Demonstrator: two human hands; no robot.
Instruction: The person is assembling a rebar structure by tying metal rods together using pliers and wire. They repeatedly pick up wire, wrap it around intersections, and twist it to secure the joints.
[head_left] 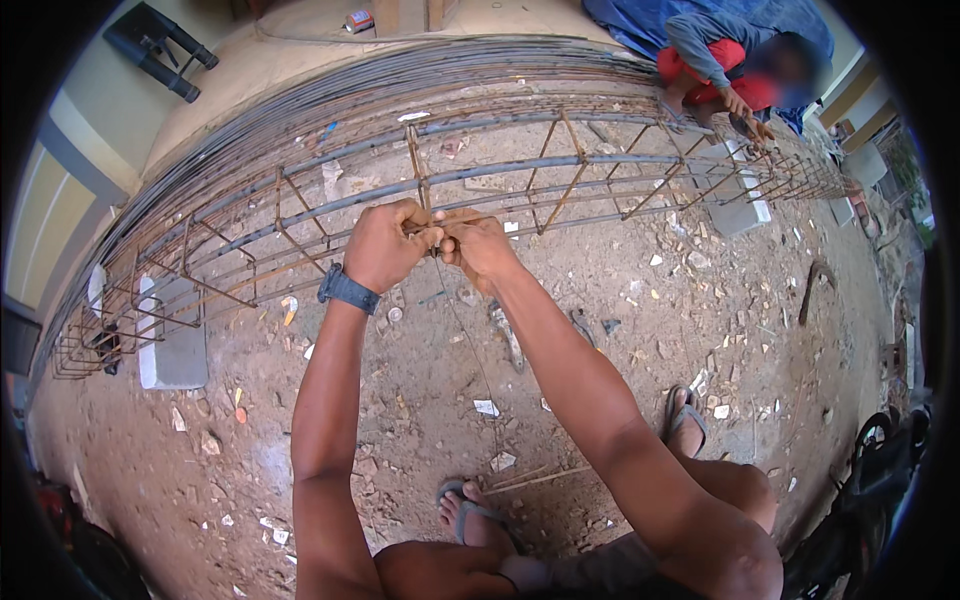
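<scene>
left hand [385,250] beside right hand [484,250] at rebar cage [584,160]

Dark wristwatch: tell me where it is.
In the head view, left of centre, the dark wristwatch is strapped around the left wrist, near the rebar cage.

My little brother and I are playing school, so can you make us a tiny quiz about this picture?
1. Which wrist wears the dark watch: A) left or B) right?
2. True or false: the left grip and right grip are close together at the steel-bar cage.
3. Fill in: The person is wearing grey open-toed ___.

Key: 1. A; 2. true; 3. sandals.
</scene>
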